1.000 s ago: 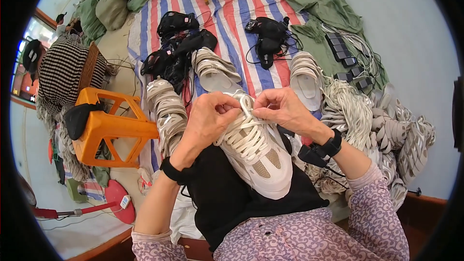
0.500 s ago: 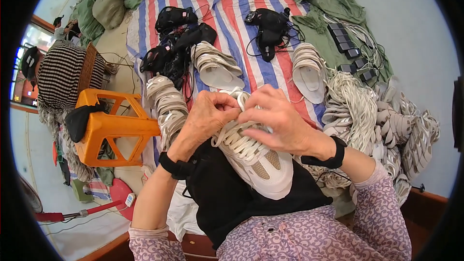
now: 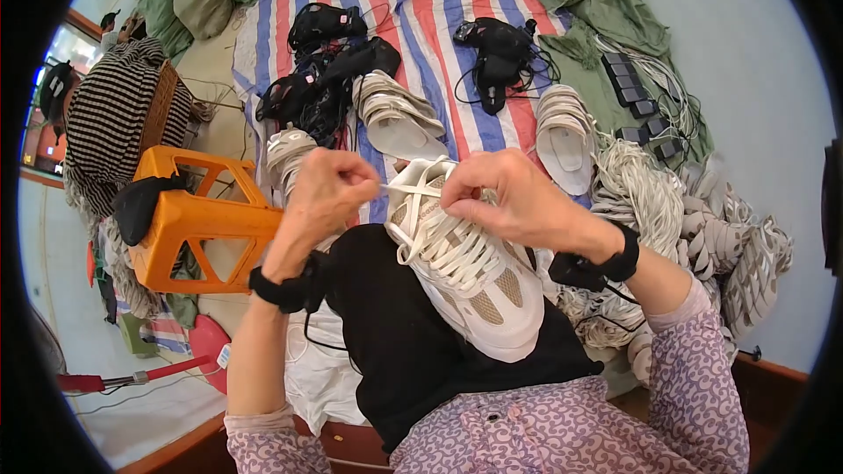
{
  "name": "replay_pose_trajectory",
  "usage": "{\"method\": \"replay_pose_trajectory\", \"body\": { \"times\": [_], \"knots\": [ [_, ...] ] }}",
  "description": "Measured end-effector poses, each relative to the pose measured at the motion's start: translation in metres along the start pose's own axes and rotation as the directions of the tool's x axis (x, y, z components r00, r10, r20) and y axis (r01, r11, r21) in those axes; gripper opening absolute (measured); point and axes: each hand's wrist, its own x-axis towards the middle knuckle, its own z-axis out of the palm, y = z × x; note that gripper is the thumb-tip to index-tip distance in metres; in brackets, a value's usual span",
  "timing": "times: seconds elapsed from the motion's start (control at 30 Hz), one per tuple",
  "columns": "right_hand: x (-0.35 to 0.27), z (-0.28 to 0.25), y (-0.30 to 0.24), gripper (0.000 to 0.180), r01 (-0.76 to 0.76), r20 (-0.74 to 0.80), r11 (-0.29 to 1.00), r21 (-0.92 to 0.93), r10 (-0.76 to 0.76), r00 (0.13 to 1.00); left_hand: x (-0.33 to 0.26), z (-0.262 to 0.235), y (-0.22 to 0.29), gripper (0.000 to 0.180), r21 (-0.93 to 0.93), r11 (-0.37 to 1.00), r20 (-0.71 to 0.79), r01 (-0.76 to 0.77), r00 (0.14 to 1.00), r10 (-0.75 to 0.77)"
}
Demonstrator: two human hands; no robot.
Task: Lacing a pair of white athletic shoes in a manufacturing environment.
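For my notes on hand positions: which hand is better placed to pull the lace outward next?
Probably the left hand: it pinches the lace out beside the shoe, while the right hand is close over the shoe.

Makeshift shoe workshop, apparently: laced shoe (image 3: 492,312) mid-frame; nested shoe uppers (image 3: 398,118) upper centre; hank of pale laces (image 3: 637,197) right of centre; heaped uppers (image 3: 757,276) far right; striped sheet (image 3: 439,44) over floor (image 3: 211,66); plastic stool (image 3: 162,233) left.
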Motion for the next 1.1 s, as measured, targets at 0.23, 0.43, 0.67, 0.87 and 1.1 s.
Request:
{"method": "replay_pose_trajectory", "body": {
  "times": [0.23,0.43,0.67,0.87,1.1],
  "knots": [
    [0.013,-0.036,0.004,0.013,-0.399,0.31,0.841,0.365,0.294,0.904,-0.06,-0.048,-0.063,0.015,0.078,0.98,-0.204,0.181,0.965,-0.162],
    [0.016,-0.039,0.016,0.016,-0.454,0.382,0.752,0.478,0.288,0.878,-0.116,-0.054,-0.113,0.014,0.049,0.948,-0.311,0.316,0.906,-0.286],
    [0.02,-0.037,0.015,0.019,-0.363,0.305,0.778,0.512,0.231,0.924,-0.142,-0.046,-0.131,0.012,-0.129,0.92,-0.371,0.371,0.842,-0.392],
    [-0.017,-0.056,-0.001,0.019,-0.326,0.078,0.867,0.377,0.321,0.944,-0.14,-0.012,-0.063,0.01,-0.22,0.949,-0.473,0.227,0.826,-0.307],
    [-0.038,-0.02,-0.001,0.025,-0.057,0.039,0.994,0.092,0.054,0.998,-0.137,0.057,0.053,0.022,-0.066,0.978,-0.193,-0.198,0.964,0.182]
  ]
}}
